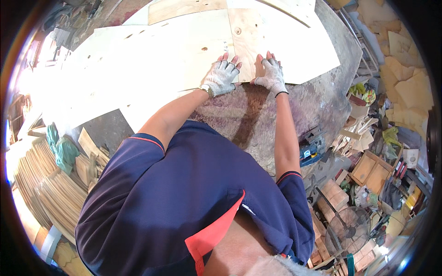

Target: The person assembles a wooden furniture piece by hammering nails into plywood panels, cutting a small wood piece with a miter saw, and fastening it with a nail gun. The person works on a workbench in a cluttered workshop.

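Observation:
My left hand (223,76), in a pale fingerless glove, lies with fingers spread on a light plywood sheet (184,55), close to its near edge. Beside it, my right hand (271,74) wears a matching glove and presses flat, fingers apart, around the right edge of a narrower, browner plywood strip (246,37). The strip has a round knot and runs away from me between paler sheets. Some dark handwritten marks show by the seam to its left. Neither hand grips anything.
The sheets rest on a worn, stained table (317,99). A blue power tool (312,149) is at its right edge. Wood scraps (357,131), a crate (372,170) and a fan (347,227) crowd the right side. Stacked thin boards (50,184) and a green plastic bag (64,152) are at left.

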A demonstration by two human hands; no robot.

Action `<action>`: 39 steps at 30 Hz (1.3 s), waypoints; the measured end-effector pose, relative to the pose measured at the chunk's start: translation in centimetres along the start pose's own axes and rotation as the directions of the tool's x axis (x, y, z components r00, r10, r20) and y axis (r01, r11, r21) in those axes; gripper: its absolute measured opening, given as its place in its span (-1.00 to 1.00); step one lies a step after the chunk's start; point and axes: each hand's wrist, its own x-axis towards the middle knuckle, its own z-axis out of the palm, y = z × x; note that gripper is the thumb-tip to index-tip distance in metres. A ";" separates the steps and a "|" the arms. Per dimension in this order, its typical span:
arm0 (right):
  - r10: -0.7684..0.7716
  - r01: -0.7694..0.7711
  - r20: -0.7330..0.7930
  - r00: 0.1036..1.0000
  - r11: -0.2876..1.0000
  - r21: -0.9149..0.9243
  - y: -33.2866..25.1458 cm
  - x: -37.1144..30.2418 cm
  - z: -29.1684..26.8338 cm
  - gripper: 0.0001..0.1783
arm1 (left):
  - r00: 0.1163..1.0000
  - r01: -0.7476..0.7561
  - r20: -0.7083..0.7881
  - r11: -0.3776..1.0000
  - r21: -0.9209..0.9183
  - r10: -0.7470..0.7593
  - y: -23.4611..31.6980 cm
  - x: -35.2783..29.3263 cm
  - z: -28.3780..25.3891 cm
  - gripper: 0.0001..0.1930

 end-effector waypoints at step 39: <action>-0.031 0.031 0.001 1.000 0.999 -0.011 0.3 -0.3 0.5 0.40 | 1.000 -0.001 0.007 0.999 -0.048 0.001 -0.3 -0.3 -1.0 -0.13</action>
